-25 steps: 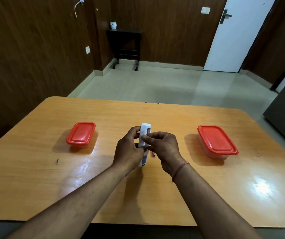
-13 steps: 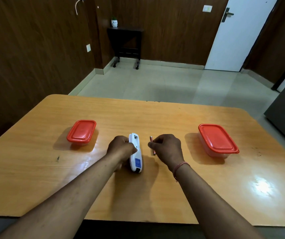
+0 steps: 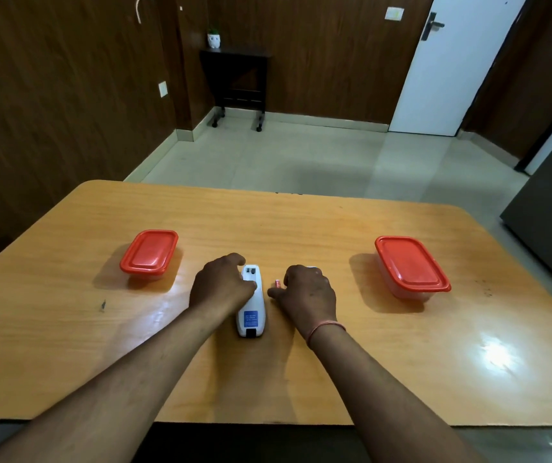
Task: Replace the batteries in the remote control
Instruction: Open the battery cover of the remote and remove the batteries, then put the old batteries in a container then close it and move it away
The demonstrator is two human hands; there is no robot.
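Note:
The white remote (image 3: 251, 305) lies face down on the wooden table (image 3: 301, 225), its blue label toward me and its battery bay open at the far end. My left hand (image 3: 219, 285) rests against the remote's left side, thumb pressed on its back, holding it on the table. My right hand (image 3: 306, 294) sits just right of the remote with curled fingers pinching a small red battery (image 3: 276, 282), only its tip showing. A white piece (image 3: 313, 268) peeks out behind my right knuckles; what it is I cannot tell.
Two clear boxes with red lids stand on the table, a smaller red-lidded box (image 3: 149, 252) at the left and a larger red-lidded box (image 3: 410, 265) at the right. A dark cabinet (image 3: 548, 225) stands past the table's right corner.
The remote was upright between both hands and now lies flat on the table. My right hand has come off it to the right with the battery and dropped to the tabletop.

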